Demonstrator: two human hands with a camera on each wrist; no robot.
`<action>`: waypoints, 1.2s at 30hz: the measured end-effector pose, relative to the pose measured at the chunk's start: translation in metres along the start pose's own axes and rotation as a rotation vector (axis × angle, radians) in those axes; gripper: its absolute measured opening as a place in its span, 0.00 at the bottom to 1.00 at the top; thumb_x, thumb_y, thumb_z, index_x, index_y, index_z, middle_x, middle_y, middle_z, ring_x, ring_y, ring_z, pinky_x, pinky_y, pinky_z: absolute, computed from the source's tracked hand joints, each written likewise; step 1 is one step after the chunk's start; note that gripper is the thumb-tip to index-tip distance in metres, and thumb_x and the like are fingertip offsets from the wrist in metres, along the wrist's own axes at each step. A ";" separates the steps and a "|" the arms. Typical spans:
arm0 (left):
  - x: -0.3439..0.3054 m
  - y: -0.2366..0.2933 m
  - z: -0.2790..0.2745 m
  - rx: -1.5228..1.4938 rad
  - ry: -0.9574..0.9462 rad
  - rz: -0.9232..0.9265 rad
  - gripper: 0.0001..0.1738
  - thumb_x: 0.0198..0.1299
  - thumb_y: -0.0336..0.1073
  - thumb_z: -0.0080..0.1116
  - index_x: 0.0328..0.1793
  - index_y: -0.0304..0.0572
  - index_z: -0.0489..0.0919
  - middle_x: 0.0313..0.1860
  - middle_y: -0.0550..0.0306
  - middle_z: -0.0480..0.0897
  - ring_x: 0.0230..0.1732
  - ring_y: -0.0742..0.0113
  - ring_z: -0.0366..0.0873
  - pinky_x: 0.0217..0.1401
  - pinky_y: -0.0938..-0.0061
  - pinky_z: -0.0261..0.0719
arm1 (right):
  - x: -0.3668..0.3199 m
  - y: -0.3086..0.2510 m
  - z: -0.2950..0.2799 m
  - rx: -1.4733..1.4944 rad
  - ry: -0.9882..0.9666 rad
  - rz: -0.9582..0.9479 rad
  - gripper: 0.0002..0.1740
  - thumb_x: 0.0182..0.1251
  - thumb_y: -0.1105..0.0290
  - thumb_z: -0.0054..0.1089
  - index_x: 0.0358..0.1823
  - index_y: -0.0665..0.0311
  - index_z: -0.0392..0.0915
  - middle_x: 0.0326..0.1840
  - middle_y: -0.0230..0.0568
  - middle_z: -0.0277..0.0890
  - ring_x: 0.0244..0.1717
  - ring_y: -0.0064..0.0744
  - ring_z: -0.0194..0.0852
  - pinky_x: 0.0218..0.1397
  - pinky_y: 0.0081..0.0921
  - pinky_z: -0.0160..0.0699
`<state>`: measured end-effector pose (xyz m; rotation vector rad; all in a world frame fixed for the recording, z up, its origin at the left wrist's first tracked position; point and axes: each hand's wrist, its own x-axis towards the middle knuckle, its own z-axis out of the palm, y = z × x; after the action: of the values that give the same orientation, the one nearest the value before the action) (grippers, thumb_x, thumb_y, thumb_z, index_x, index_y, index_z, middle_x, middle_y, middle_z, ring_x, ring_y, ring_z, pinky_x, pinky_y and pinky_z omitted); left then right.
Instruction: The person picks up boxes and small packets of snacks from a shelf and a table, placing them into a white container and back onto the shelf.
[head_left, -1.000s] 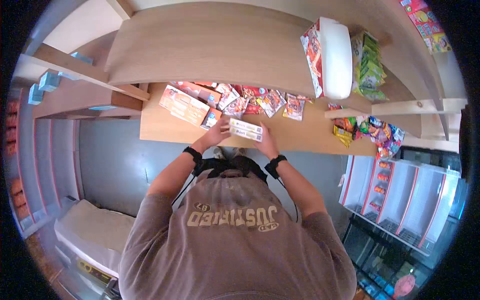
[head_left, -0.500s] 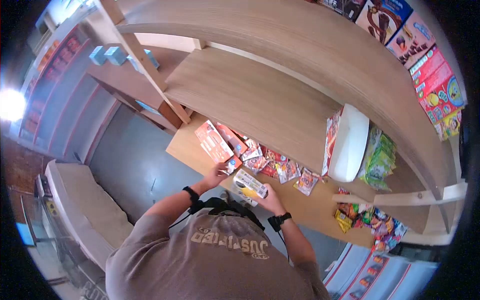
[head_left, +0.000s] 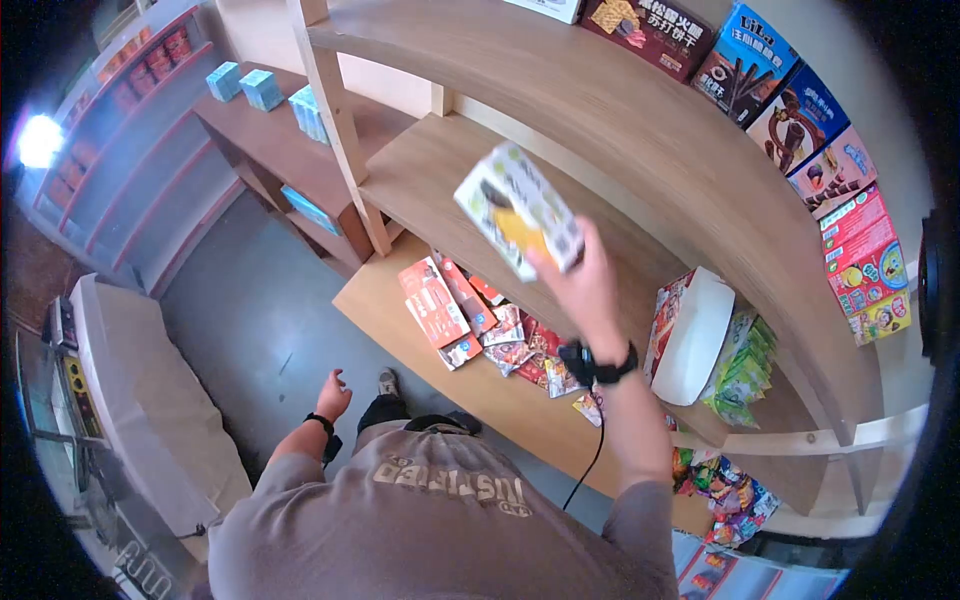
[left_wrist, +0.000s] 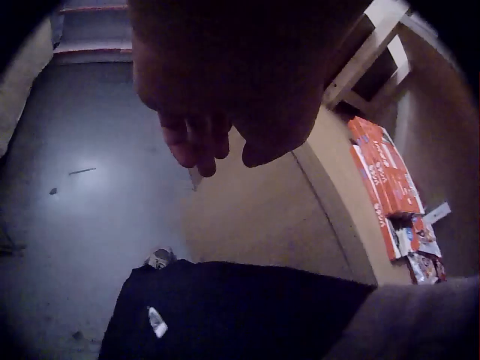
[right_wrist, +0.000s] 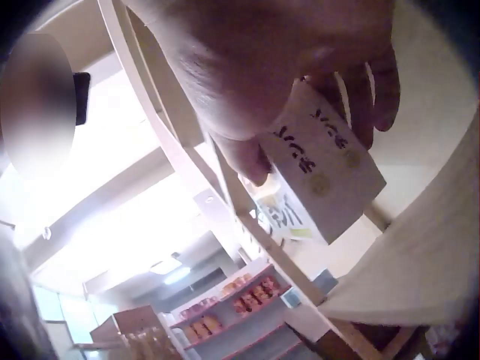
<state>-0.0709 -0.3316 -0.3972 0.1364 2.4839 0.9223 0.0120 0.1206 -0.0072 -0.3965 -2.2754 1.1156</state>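
My right hand [head_left: 585,290] grips a pair of white cartons [head_left: 518,208] with a yellow picture, raised in front of the wooden middle shelf [head_left: 420,160]. In the right wrist view, thumb and fingers lie on opposite sides of the cartons [right_wrist: 326,169], whose printed ends sit side by side. Down at the left, my left hand [head_left: 333,396] hangs beside my body over the floor, holding nothing. The left wrist view shows its fingers [left_wrist: 196,142] loosely bent, with the lower wooden shelf behind.
Orange boxes [head_left: 436,303] and several snack packets [head_left: 508,340] lie on the lower shelf [head_left: 385,290]. A white bin [head_left: 690,345] and green packets [head_left: 740,370] stand on the middle shelf at right. Snack boxes [head_left: 745,65] line the top shelf. A covered bench [head_left: 150,390] stands at left.
My right hand has lifted the white cartons from above the lower shelf up to the middle shelf. My left hand has left the cartons and dropped to the left. The head view has turned.
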 end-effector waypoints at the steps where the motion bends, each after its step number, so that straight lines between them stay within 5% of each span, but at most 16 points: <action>1: 0.000 -0.006 -0.003 0.037 0.014 0.025 0.33 0.51 0.31 0.56 0.66 0.41 0.63 0.50 0.39 0.78 0.49 0.45 0.79 0.54 0.60 0.77 | 0.025 -0.007 0.007 -0.107 -0.003 0.051 0.39 0.53 0.54 0.73 0.60 0.67 0.67 0.52 0.51 0.78 0.51 0.43 0.80 0.51 0.36 0.78; 7: 0.035 -0.025 -0.027 -0.063 0.022 -0.011 0.34 0.51 0.28 0.56 0.68 0.40 0.62 0.50 0.41 0.78 0.47 0.49 0.79 0.52 0.61 0.78 | 0.147 0.034 0.083 -0.357 -0.040 0.016 0.39 0.51 0.48 0.72 0.60 0.64 0.70 0.50 0.52 0.80 0.51 0.45 0.79 0.52 0.37 0.77; 9: 0.049 -0.037 -0.037 -0.105 0.031 -0.025 0.35 0.51 0.28 0.57 0.68 0.40 0.62 0.50 0.41 0.77 0.46 0.50 0.79 0.51 0.61 0.78 | 0.170 0.027 0.101 -0.397 -0.184 0.139 0.43 0.50 0.45 0.71 0.61 0.66 0.69 0.54 0.54 0.76 0.55 0.49 0.76 0.57 0.39 0.75; 12: 0.062 -0.058 -0.050 -0.182 0.041 -0.076 0.36 0.51 0.28 0.58 0.69 0.40 0.61 0.50 0.41 0.77 0.45 0.52 0.79 0.51 0.62 0.78 | 0.191 0.031 0.124 -0.499 -0.155 0.193 0.44 0.50 0.43 0.71 0.61 0.67 0.69 0.59 0.55 0.71 0.59 0.51 0.70 0.61 0.39 0.71; 17: 0.079 -0.104 -0.080 -0.097 0.072 -0.092 0.35 0.52 0.28 0.58 0.68 0.39 0.62 0.50 0.39 0.78 0.50 0.48 0.78 0.56 0.61 0.76 | 0.218 0.051 0.149 -0.558 0.009 0.259 0.50 0.48 0.59 0.75 0.69 0.69 0.55 0.63 0.59 0.65 0.64 0.54 0.63 0.67 0.41 0.65; 23: 0.105 -0.149 -0.111 -0.079 0.045 -0.212 0.35 0.52 0.29 0.59 0.68 0.37 0.62 0.48 0.39 0.79 0.52 0.46 0.77 0.57 0.60 0.75 | 0.226 0.051 0.184 -0.546 0.183 0.350 0.47 0.49 0.62 0.74 0.67 0.71 0.57 0.64 0.62 0.64 0.67 0.54 0.61 0.68 0.41 0.64; 30: 0.135 -0.143 -0.136 -0.106 0.021 -0.156 0.34 0.53 0.30 0.59 0.68 0.37 0.62 0.46 0.41 0.80 0.51 0.47 0.78 0.57 0.61 0.74 | 0.242 0.093 0.216 -0.343 0.422 0.350 0.44 0.51 0.64 0.73 0.66 0.73 0.58 0.63 0.60 0.67 0.65 0.53 0.66 0.68 0.39 0.64; 31: 0.140 -0.141 -0.135 -0.102 0.010 -0.158 0.34 0.53 0.30 0.59 0.68 0.37 0.62 0.46 0.41 0.80 0.51 0.47 0.78 0.57 0.61 0.74 | 0.244 0.114 0.221 -0.404 0.538 0.225 0.38 0.51 0.56 0.71 0.54 0.78 0.67 0.52 0.65 0.74 0.56 0.60 0.72 0.59 0.43 0.71; 36: 0.155 -0.151 -0.120 -0.125 -0.024 -0.101 0.33 0.54 0.30 0.60 0.67 0.38 0.62 0.44 0.43 0.81 0.49 0.48 0.78 0.57 0.61 0.74 | 0.250 0.145 0.207 -0.310 0.341 0.188 0.34 0.55 0.58 0.67 0.56 0.75 0.69 0.56 0.60 0.75 0.59 0.53 0.73 0.61 0.40 0.71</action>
<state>-0.2527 -0.4788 -0.4780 -0.0196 2.3792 1.0237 -0.3108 0.2016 -0.1337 -0.8691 -2.1326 0.7103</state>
